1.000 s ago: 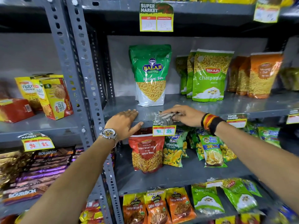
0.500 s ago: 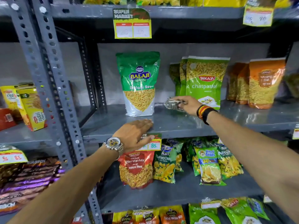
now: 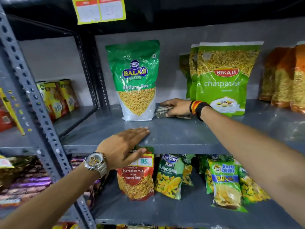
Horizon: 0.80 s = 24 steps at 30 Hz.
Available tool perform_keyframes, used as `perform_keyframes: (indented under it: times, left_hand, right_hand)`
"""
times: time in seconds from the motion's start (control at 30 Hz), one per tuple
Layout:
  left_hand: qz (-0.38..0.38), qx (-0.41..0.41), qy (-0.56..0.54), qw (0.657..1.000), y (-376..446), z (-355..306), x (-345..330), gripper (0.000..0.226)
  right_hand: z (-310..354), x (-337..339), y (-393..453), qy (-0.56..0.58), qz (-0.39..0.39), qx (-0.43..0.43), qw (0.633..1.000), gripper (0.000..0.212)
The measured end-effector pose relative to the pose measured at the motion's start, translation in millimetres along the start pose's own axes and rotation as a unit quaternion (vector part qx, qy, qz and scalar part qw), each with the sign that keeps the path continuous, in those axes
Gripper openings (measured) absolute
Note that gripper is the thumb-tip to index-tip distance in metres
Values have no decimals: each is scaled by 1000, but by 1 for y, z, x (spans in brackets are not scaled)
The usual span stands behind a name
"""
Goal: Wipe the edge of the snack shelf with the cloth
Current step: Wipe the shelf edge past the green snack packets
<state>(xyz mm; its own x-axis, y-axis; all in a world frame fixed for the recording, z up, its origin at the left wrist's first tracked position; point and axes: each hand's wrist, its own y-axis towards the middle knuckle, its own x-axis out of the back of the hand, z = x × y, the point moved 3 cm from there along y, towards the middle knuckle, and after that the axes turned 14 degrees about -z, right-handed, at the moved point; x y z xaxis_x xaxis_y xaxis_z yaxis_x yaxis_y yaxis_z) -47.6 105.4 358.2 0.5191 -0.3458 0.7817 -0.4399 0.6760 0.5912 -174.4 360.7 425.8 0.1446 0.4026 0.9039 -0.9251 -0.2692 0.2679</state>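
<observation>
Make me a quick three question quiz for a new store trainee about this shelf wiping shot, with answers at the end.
1. True or false: the right hand presses the cloth at the shelf's front edge.
2. Multiple choice: the cloth lies between which two packs? A) Balaji pack and Bikaji pack B) Navratan Mix pack and Kurkure pack C) two orange packs
3. Fill in: the left hand rests flat on the shelf's front ____.

Key: 1 false, the cloth is deep on the shelf, near the back; 2 A; 3 edge.
</observation>
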Motion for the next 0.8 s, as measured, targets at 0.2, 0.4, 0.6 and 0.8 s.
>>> perform_keyframes:
  times: [0.2, 0.4, 0.6, 0.8]
  left_hand:
    - [3, 9, -3, 1000, -1, -2, 0, 66]
    - [5, 11, -1, 1000, -1, -2, 1, 66]
    - [-4, 14, 0, 1000, -1, -1, -1, 65]
    - [-10, 8, 2, 1000, -2, 2, -4, 66]
  right_hand:
    - [1, -6, -3, 59, -9, 53, 997, 47]
    - [-11, -12, -3, 75, -55, 44, 995, 41]
    - [-28, 1, 46, 108, -127, 14, 986, 39]
    - [-53, -9, 100, 99, -167, -63, 979, 38]
